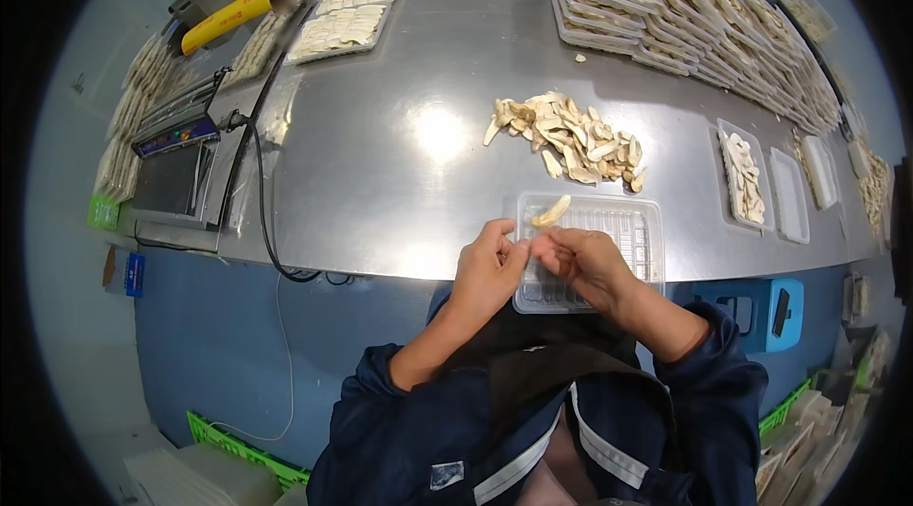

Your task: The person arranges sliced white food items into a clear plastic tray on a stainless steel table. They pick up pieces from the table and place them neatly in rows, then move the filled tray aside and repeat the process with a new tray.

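Observation:
A clear plastic tray (645,249) with a ribbed bottom lies at the table's front edge, partly hidden under my hands. One pale dried slice (551,212), which looks like mushroom, is at its far left corner, just beyond my right fingertips. My left hand (491,263) is curled at the tray's left side, thumb towards the other hand. Over the tray, my right hand (585,263) has its fingers bent together, tips close to my left thumb. Whether either hand pinches a slice is hidden. Beyond the tray lies a loose heap of similar slices (570,131).
Stacked filled trays (599,14) stand at the back right. A part-filled tray (745,178) and a shallow white tray (790,196) lie right. A packed tray (342,35) is back left. Left are a sealing machine (175,178) and a black cable (260,199). Someone's hand shows at the far edge.

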Motion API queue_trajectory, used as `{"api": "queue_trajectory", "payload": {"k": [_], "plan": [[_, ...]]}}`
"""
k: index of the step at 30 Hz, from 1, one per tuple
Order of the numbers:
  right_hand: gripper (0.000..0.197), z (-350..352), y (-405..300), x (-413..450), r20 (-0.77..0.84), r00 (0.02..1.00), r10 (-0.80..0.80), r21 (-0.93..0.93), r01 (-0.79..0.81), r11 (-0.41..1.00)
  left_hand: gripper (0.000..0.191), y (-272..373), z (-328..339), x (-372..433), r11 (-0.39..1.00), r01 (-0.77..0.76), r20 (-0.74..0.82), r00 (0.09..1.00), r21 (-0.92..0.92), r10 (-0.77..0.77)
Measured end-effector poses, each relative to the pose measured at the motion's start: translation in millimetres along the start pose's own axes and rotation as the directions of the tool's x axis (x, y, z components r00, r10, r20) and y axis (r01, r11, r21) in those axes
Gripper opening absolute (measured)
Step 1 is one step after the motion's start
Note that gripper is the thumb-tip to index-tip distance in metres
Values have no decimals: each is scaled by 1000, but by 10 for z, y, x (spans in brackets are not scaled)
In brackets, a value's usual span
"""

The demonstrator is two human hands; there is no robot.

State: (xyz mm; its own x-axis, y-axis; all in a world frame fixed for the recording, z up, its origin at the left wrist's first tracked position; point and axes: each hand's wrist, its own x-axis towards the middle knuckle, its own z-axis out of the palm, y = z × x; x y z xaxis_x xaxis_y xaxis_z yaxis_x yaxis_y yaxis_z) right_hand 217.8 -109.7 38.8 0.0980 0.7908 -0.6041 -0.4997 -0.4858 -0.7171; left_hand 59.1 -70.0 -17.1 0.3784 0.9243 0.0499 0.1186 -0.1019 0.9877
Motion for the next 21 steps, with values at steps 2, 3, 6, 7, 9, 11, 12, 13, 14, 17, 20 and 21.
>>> {"api": "queue_trajectory", "payload": {"k": [2,3,6,7,9,11,12,13,14,17,20,21], "plan": [[20,-43,-55,-31,8,999,37,-269,-33,962,30,-15,-1,7,1000,-5,-1,1000,-3,5],[19,-100,-66,-46,50,976,-210,-566,201,800,30,-13,-4,8,1000,-2,9,1000,-18,2],[20,-201,-56,6,545,509,-666,-815,510,-276,30,-12,-5,14,999,-4,23,1000,-35,5],[19,-220,-66,75,608,493,-622,-779,523,-346,30,-8,-4,21,999,-10,28,1000,-33,11],[17,-238,-107,196,723,461,-514,-688,545,-480,31,-18,-3,26,1000,3,37,999,-23,-2],[11,-231,-92,282,696,502,-513,-715,545,-438,31,-22,-6,30,1000,11,44,999,-22,-10],[11,-228,-94,326,693,500,-519,-718,536,-443,31,-25,-8,30,1000,15,50,999,-23,-14],[11,-221,-100,352,690,498,-526,-722,527,-448,31,-25,-6,30,1000,18,56,998,-24,-16],[11,-205,-102,364,671,492,-555,-737,526,-425,31,-9,-2,28,998,44,54,998,-42,-41],[14,-117,-201,414,597,449,-665,-789,482,-382,31,29,-34,49,995,73,33,997,-60,-72],[24,-71,-520,448,458,479,-749,-888,280,-364,32,-28,-14,57,998,45,12,999,-38,-44],[25,-68,-584,520,449,524,-724,-893,241,-379,32,-35,-20,60,999,42,13,999,-32,-42]]}}
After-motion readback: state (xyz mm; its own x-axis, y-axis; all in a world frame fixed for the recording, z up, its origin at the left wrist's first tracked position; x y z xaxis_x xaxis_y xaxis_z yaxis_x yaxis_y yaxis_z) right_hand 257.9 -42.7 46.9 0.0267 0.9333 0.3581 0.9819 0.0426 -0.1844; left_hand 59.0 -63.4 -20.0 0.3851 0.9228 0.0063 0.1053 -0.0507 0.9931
